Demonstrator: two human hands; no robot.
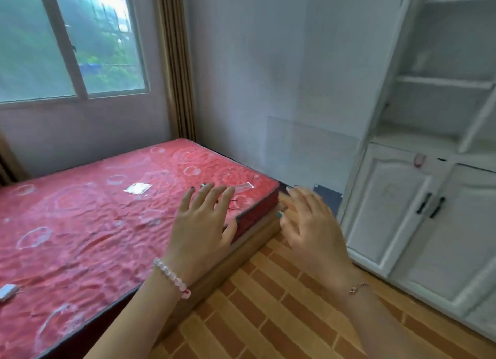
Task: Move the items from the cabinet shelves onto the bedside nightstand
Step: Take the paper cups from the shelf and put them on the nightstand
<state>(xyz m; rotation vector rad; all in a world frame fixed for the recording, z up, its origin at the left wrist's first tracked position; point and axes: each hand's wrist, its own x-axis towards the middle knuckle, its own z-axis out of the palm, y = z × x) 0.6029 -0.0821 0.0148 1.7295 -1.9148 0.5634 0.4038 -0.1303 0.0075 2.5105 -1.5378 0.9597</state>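
Note:
A white cabinet (pixel 418 203) stands at the right, with open shelves (pixel 442 82) above and closed doors with dark handles below. I see nothing on the visible shelves. No nightstand is in view. My left hand (pixel 204 221) is raised over the corner of the bed, fingers spread and straight, holding nothing. My right hand (pixel 308 221) is held up beside it, between the bed corner and the cabinet, fingers relaxed and a little blurred, also holding nothing.
A bed with a red patterned mattress (pixel 107 224) fills the left, with a small white object (pixel 8 291) at its near edge and clear plastic patches on top. A window (pixel 72 39) and curtain (pixel 174 60) stand behind. Brick-patterned floor (pixel 281 313) runs between bed and cabinet.

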